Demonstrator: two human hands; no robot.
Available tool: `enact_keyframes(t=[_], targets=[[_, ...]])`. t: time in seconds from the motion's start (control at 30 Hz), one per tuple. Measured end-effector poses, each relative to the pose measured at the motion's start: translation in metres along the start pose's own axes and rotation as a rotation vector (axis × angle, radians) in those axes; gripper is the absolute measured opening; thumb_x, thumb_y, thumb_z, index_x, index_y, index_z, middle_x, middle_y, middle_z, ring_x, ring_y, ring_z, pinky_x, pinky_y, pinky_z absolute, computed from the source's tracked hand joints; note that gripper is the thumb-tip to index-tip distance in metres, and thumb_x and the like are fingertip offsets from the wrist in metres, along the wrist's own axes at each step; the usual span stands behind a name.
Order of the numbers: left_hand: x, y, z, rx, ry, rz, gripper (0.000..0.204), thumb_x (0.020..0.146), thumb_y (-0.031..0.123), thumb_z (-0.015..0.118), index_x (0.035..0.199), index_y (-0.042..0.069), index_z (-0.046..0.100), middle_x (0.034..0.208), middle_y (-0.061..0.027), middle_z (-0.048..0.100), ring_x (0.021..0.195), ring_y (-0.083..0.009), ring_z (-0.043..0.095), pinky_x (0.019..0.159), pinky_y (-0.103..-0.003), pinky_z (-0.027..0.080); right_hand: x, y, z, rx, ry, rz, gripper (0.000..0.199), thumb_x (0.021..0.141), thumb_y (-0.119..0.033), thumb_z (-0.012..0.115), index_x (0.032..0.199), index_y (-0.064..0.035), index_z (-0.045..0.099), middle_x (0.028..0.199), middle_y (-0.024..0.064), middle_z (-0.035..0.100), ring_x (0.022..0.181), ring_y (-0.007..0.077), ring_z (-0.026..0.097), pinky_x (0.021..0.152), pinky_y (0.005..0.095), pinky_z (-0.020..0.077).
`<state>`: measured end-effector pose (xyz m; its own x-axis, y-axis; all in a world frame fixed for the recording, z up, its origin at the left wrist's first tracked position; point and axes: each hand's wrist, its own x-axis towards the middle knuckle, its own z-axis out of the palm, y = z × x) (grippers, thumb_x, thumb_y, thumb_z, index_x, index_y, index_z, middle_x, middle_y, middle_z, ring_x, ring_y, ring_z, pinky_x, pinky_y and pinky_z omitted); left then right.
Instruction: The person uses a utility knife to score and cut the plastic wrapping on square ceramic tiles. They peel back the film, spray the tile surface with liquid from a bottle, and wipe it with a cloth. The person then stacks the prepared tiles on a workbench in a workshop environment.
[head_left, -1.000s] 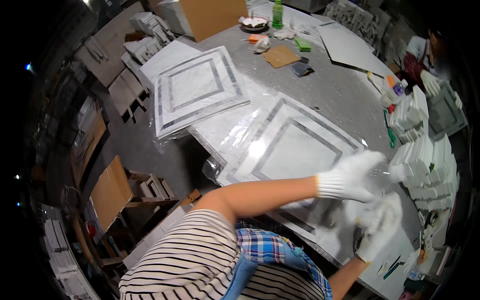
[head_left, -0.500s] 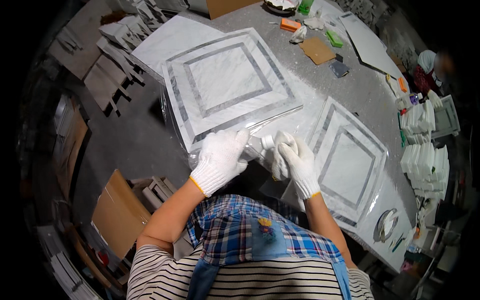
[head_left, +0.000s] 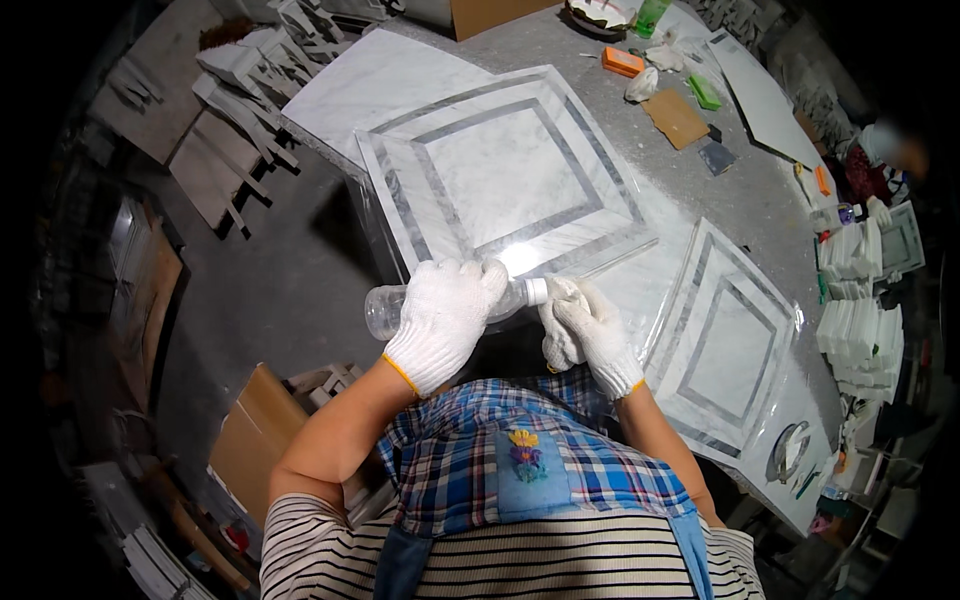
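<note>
Wearing a white knit work glove, my left hand is wrapped round a clear plastic bottle lying sideways, its white cap pointing right. My right hand, gloved the same way, pinches a wadded white knit glove with a yellow edge, close beside the cap. Whether the wad touches the cap I cannot tell. Just beyond my hands, a white marble panel with grey inlaid bands lies on the table. A second banded panel lies to the right.
On the grey table are a brown sheet, an orange box and a green block. A tape roll lies near the right corner. White stacked pieces stand beyond. A cardboard sheet leans at lower left. Another person's gloved hand shows far right.
The view has shifted, so the table sits further right. The bottle's base now shows past my left hand. Both hands keep their holds, and the wadded glove stays by the cap.
</note>
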<state>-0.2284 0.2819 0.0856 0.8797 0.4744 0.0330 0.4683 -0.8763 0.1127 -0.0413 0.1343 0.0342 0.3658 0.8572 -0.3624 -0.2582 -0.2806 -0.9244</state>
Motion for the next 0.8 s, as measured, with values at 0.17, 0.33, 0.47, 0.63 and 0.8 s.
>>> enact_keyframes(t=[0.17, 0.33, 0.47, 0.63, 0.8], targets=[[0.01, -0.013, -0.008, 0.076, -0.03, 0.034, 0.044, 0.081, 0.018, 0.075, 0.12, 0.008, 0.058, 0.09, -0.0118, 0.069, 0.087, -0.0318, 0.069, 0.073, -0.045, 0.049, 0.019, 0.016, 0.001, 0.061, -0.037, -0.032, 0.036, 0.102, -0.013, 0.063, 0.134, 0.0018, 0.062, 0.095, 0.0027, 0.067, 0.079, 0.0083, 0.061, 0.074, 0.0247, 0.0518], [0.026, -0.026, -0.014, 0.065, 0.054, 0.109, 0.029, 0.088, 0.017, 0.065, 0.116, 0.008, 0.061, 0.086, -0.0117, 0.069, 0.083, -0.0307, 0.069, 0.069, -0.045, 0.05, 0.03, 0.0, 0.008, 0.153, -0.11, -0.041, 0.034, 0.103, -0.009, 0.06, 0.135, 0.0034, 0.06, 0.092, 0.0016, 0.065, 0.077, 0.0074, 0.058, 0.073, 0.0242, 0.0511], [0.037, -0.032, -0.015, 0.13, 0.006, 0.126, 0.027, 0.087, 0.016, 0.065, 0.113, 0.009, 0.062, 0.083, -0.0107, 0.069, 0.081, -0.03, 0.069, 0.068, -0.045, 0.051, 0.038, -0.004, 0.011, 0.115, -0.089, -0.051, 0.034, 0.103, -0.009, 0.059, 0.135, 0.0039, 0.059, 0.091, 0.0012, 0.064, 0.077, 0.007, 0.058, 0.073, 0.0239, 0.0508], [0.045, -0.04, -0.016, 0.154, -0.028, 0.112, 0.031, 0.084, 0.019, 0.07, 0.112, 0.009, 0.062, 0.083, -0.0108, 0.069, 0.081, -0.0301, 0.069, 0.069, -0.044, 0.052, 0.044, -0.005, 0.015, 0.127, -0.067, -0.052, 0.035, 0.103, -0.01, 0.06, 0.135, 0.0043, 0.059, 0.092, 0.0017, 0.065, 0.077, 0.0073, 0.058, 0.073, 0.0239, 0.0508], [0.032, -0.051, -0.002, -0.19, -0.088, -0.031, 0.047, 0.073, 0.025, 0.079, 0.113, 0.008, 0.061, 0.087, -0.0144, 0.07, 0.085, -0.0355, 0.069, 0.073, -0.049, 0.053, 0.047, -0.016, 0.012, 0.202, -0.184, -0.005, 0.037, 0.104, -0.011, 0.06, 0.138, 0.003, 0.058, 0.095, 0.0036, 0.066, 0.074, 0.0078, 0.058, 0.067, 0.0236, 0.0509]])
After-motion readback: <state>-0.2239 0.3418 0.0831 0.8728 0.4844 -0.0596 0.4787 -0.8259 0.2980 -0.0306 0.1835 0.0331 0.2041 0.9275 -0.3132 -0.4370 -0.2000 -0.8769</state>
